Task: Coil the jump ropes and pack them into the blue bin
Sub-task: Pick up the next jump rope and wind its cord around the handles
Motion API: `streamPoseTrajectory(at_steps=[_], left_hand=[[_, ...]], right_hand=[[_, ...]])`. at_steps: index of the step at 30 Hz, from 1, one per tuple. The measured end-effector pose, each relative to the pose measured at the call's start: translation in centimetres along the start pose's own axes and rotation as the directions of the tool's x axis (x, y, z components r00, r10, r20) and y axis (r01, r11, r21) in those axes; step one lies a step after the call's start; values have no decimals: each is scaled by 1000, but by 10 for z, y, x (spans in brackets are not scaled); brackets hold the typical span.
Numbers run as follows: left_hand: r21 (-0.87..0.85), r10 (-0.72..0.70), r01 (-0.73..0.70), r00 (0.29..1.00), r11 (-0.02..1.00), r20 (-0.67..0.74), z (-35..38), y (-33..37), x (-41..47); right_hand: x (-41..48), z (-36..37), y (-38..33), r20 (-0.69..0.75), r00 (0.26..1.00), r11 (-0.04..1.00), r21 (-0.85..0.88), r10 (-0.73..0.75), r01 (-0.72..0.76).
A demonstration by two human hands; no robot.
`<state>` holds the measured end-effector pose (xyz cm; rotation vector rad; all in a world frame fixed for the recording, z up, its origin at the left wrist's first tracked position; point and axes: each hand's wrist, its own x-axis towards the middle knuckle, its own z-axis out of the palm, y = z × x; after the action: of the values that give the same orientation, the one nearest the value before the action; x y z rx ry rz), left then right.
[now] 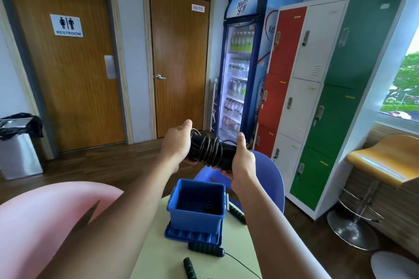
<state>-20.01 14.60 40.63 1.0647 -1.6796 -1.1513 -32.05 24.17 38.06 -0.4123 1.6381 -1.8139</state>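
Both hands up above the blue bin (195, 205), holding one coiled black jump rope (209, 150) between them. Left hand (178, 142) closed round the left end, right hand (241, 161) closed round the right end, cord wound tight around the handles. Bin sits on its blue lid (192, 234) on the pale table (204, 265); something dark inside. Loose green-and-black handles (205, 249) just in front of and right of the bin.

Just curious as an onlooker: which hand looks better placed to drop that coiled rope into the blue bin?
Probably the right hand. It holds the coiled rope by its end almost straight above the bin, while the left hand sits further left. Both grip it, so either could.
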Motion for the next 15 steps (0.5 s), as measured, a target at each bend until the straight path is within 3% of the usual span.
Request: streamPoseTrajectory(at_steps=[4, 12, 15], left_hand=[[-1, 183, -183, 983, 983, 11, 4, 4, -2], [-88, 20, -20, 1000, 996, -4, 6, -16, 7], [-87, -113, 113, 994, 990, 1, 8, -23, 13]], right_hand=[[4, -2, 6, 43, 994, 993, 61, 101, -103], [15, 1, 9, 28, 998, 998, 11, 60, -60], [20, 4, 12, 3, 997, 997, 9, 76, -76]])
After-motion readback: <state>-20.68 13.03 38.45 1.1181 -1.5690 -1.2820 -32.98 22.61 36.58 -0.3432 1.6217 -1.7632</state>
